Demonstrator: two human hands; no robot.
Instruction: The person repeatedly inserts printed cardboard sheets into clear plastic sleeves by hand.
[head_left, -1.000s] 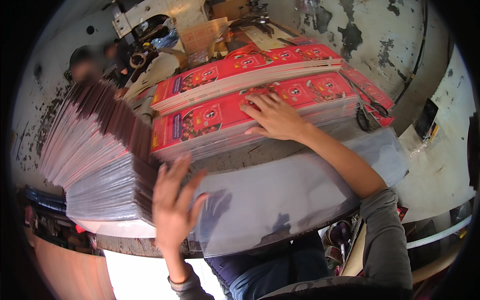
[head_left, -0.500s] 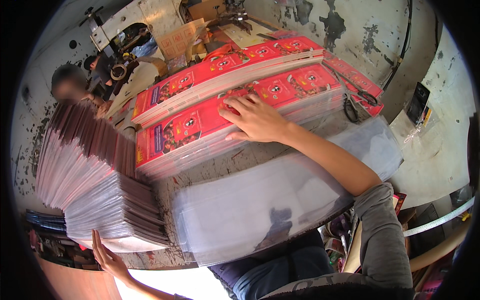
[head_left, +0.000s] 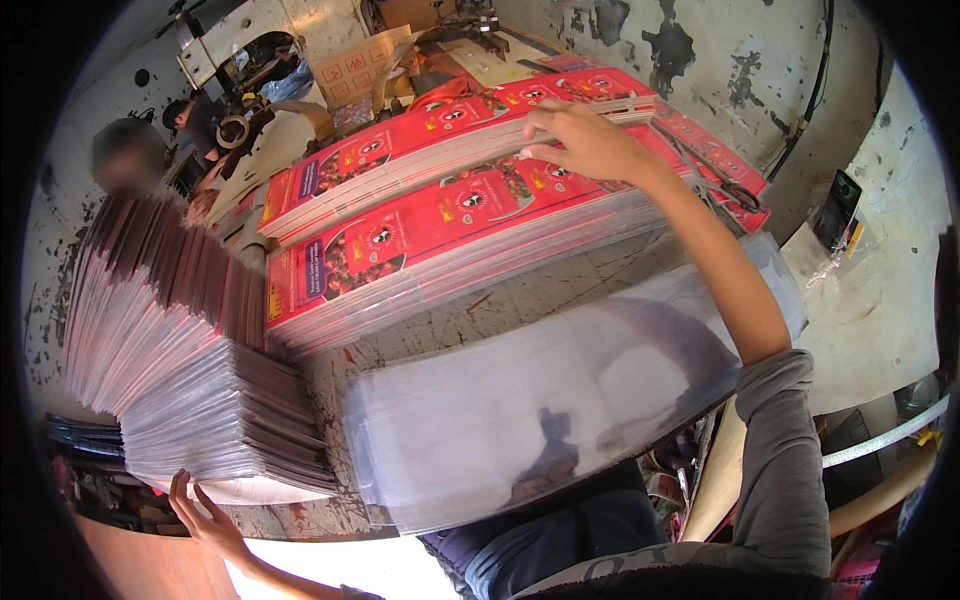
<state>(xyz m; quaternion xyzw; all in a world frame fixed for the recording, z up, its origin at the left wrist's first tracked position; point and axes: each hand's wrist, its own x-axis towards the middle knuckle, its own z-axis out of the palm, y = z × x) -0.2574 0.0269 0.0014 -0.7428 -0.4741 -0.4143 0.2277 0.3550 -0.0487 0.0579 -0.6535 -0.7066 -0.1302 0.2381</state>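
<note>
My right hand (head_left: 592, 142) is over the gap between two long stacks of red printed cards. Its fingers are bent and apart, with nothing seen in them. The fingertips are at the front edge of the far stack (head_left: 425, 128); I cannot tell whether they touch it. Nearer to me lies the near stack (head_left: 415, 225), with clear plastic along its side. My left hand (head_left: 212, 522) is open at the lower end of a tall, fanned pile of plastic-sleeved sheets (head_left: 190, 390), its fingertips against or beside the pile's bottom edge.
A pile of clear plastic sleeves (head_left: 520, 420) lies along the table's front edge. Scissors (head_left: 728, 190) rest on red cards at the right, with a phone (head_left: 838, 210) beyond. Another person (head_left: 200, 130) is at the far left, near a tape roll (head_left: 233, 132) and cardboard (head_left: 360, 68).
My right hand has lifted off the near stack and moved away from me and to the right, toward the far stack. My left hand has shifted slightly, its fingers bending more.
</note>
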